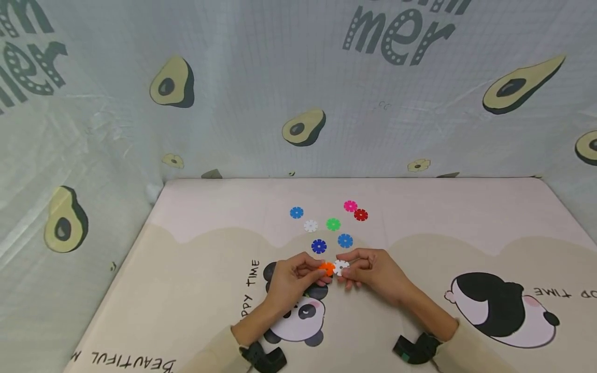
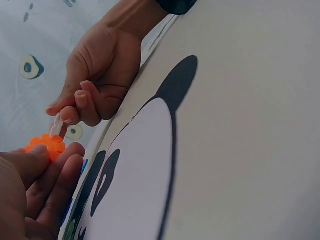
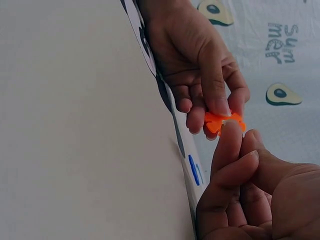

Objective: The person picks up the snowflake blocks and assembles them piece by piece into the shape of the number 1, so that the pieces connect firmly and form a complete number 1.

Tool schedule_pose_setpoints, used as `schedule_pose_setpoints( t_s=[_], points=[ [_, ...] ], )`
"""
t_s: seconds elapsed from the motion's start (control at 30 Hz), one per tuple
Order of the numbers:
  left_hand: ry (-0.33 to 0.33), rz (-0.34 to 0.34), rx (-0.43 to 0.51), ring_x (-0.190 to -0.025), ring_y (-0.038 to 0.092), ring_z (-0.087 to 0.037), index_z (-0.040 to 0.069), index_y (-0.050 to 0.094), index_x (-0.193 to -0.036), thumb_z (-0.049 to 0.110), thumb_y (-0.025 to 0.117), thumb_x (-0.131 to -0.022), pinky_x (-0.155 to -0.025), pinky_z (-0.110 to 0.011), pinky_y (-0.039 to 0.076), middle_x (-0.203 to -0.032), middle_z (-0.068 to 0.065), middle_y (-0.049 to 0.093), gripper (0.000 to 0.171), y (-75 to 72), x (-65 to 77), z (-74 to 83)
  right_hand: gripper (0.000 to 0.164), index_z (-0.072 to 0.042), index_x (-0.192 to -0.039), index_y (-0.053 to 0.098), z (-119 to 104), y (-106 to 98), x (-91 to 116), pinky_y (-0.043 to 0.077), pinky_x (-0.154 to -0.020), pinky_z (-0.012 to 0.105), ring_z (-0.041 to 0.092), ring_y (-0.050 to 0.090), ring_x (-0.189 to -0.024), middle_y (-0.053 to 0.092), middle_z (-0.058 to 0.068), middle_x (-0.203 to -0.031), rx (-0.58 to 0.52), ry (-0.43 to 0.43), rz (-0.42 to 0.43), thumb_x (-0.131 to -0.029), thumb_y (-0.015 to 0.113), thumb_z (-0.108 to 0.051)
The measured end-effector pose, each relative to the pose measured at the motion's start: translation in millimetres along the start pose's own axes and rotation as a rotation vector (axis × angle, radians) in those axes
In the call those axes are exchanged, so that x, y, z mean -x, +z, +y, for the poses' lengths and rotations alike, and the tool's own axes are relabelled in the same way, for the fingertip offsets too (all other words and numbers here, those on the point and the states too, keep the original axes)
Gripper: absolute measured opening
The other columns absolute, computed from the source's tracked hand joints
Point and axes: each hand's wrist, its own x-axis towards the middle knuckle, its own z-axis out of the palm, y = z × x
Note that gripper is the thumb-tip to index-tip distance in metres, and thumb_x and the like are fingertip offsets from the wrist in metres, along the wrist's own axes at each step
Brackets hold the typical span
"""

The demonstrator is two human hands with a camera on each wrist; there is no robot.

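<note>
Broadly, a creased, faintly glossy sheet (image 1: 242,62) is hanging behind the smooth, matte surface (image 1: 186,290), whose straight back edge is meeting it and whose left and right edges are slanting outward. A rounded black-and-white animal print (image 1: 503,311) is showing toward the right edge; a panda print (image 1: 298,326) is showing partly beneath the left hand (image 1: 296,277). This hand and the right hand (image 1: 375,272) are pinching one piece each between thumb and fingers. Black wrist devices (image 1: 268,358) are sitting at both cuffs. Above the surface, roughly midway between its side edges, the left hand is holding an orange disc (image 1: 328,269), and the right a white disc (image 1: 341,267), turned edge-on against the orange rim; whether their notches are engaged cannot be told. Seven loose discs (image 1: 333,224), flat, round and notched like cogs, are lying between the hands and the back edge, well apart from both side edges.
</note>
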Motion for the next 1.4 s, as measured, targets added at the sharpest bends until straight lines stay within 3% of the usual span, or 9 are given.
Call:
schedule_pose_setpoints(
  t_s=[0.2,0.83,1.4],
  points=[
    [0.006,-0.027,0.021,-0.072,0.069,-0.035,-0.007,0.064,-0.095,0.000,0.067,-0.087,-0.064,-0.039,0.055,-0.082,-0.021,0.070,0.011,-1.6,1.8,-1.9,0.033,-0.002,-0.120,0.064,1,0,0,0.051,-0.059,0.025,0.030,0.066,-0.070,0.072,0.011,-0.085,-0.012,0.010,-0.021,-0.090,0.068,-0.014],
    [-0.002,-0.046,0.043,-0.069,0.069,-0.035,-0.010,0.062,-0.089,-0.008,0.065,-0.086,-0.061,-0.039,0.055,-0.079,-0.023,0.069,0.005,0.9,2.0,-3.7,0.032,0.007,-0.117,0.061,-2,7,1,0.053,-0.060,0.027,0.027,0.068,-0.069,0.072,0.014,-0.082,-0.030,-0.026,-0.045,-0.090,0.066,-0.009],
    [-0.088,0.027,0.111,-0.069,0.070,-0.029,-0.009,0.060,-0.088,-0.006,0.066,-0.086,-0.062,-0.032,0.056,-0.079,-0.026,0.068,0.007,1.8,1.5,-1.5,0.036,0.010,-0.118,0.058,0,13,0,0.055,-0.069,0.029,0.027,0.069,-0.074,0.071,0.017,-0.087,-0.103,-0.006,-0.017,-0.089,0.067,-0.009]
  ],
)
